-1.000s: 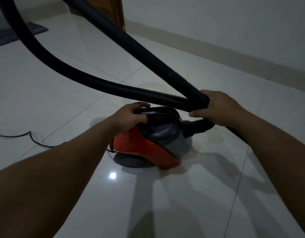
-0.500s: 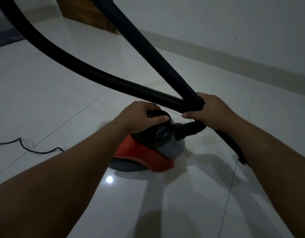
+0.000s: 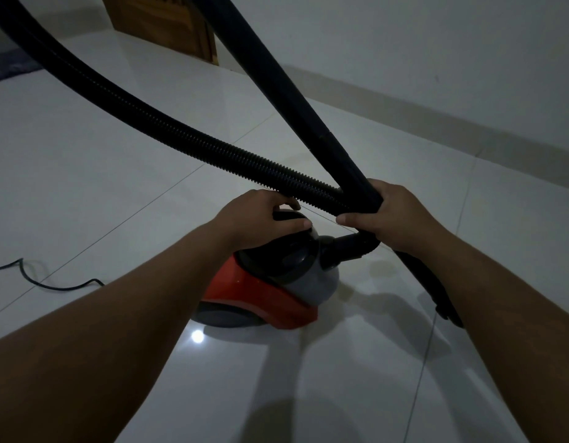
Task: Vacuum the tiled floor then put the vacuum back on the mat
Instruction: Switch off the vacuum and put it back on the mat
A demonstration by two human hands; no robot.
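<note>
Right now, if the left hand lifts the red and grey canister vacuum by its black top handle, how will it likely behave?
The red and grey canister vacuum is compact and probably liftable one-handed, since the left hand wraps its black top handle. The ribbed black hose arcs loosely, so it should flop and drag. Wheels underneath suggest it rolls when pushed on the glossy tiled floor.

A brown wooden door point(image 3: 168, 27) is seen at the top, set against a plain pale wall point(image 3: 436, 43). A grey skirting band point(image 3: 404, 103) is run along the wall's foot.
</note>
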